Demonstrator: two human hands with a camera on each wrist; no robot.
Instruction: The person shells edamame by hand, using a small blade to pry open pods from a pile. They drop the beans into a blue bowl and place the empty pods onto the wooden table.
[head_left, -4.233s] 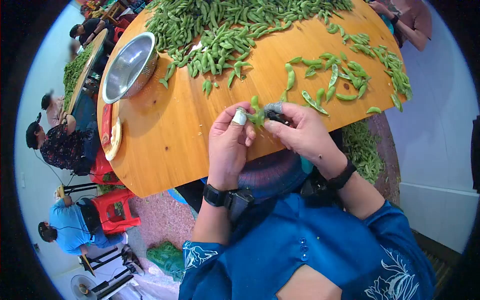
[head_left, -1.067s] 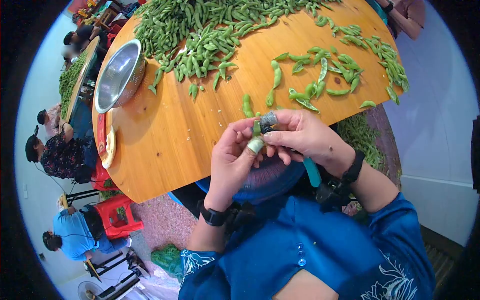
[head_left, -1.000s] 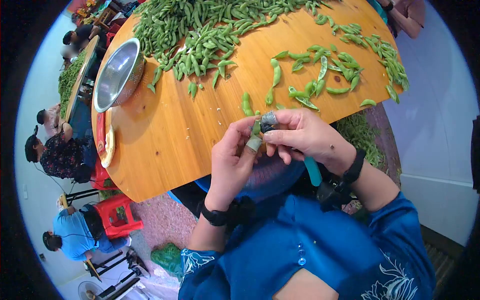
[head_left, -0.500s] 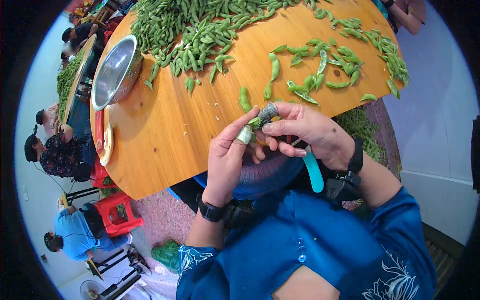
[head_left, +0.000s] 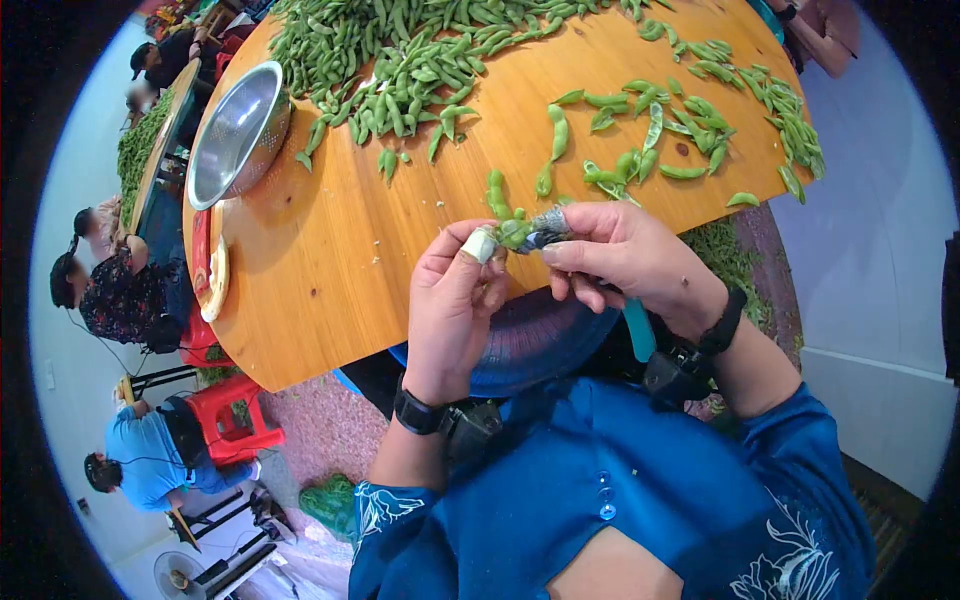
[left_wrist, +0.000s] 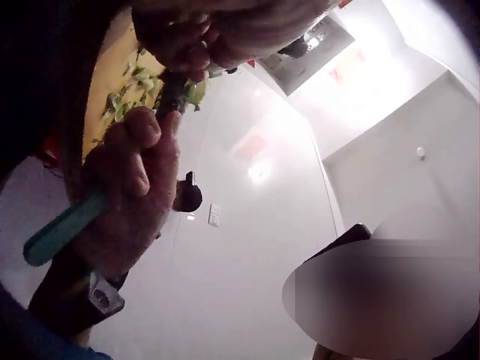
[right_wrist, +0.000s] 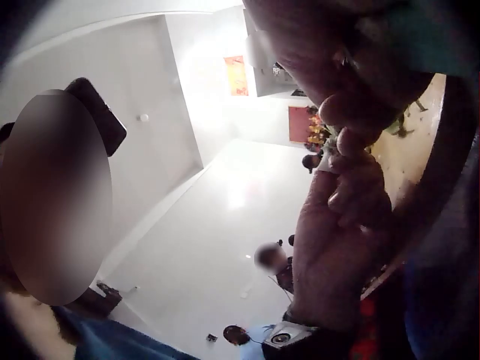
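Note:
Above the near table edge, the left hand (head_left: 450, 305) pinches a green pod (head_left: 513, 234) between its white-wrapped thumb and fingers. The right hand (head_left: 635, 262), a grey wrap on its index finger, meets the pod's other end and grips a tool with a turquoise handle (head_left: 639, 330). The tool's working end is hidden by the fingers. In the left wrist view the turquoise handle (left_wrist: 64, 229) sticks out below the right hand (left_wrist: 135, 187). The right wrist view shows the left hand (right_wrist: 349, 217) with fingertips close to the right hand's.
A large pile of pods (head_left: 400, 60) covers the table's far side, with loose pods (head_left: 683, 172) to the right. A metal colander (head_left: 262, 140) stands at the left. Below the hands is a blue basin (head_left: 540, 345). Several people sit at the left.
Since half a second ago, the hands have moved slightly apart and the right hand a little to the right; the pod between them is more exposed. The turquoise handle has shifted right and up.

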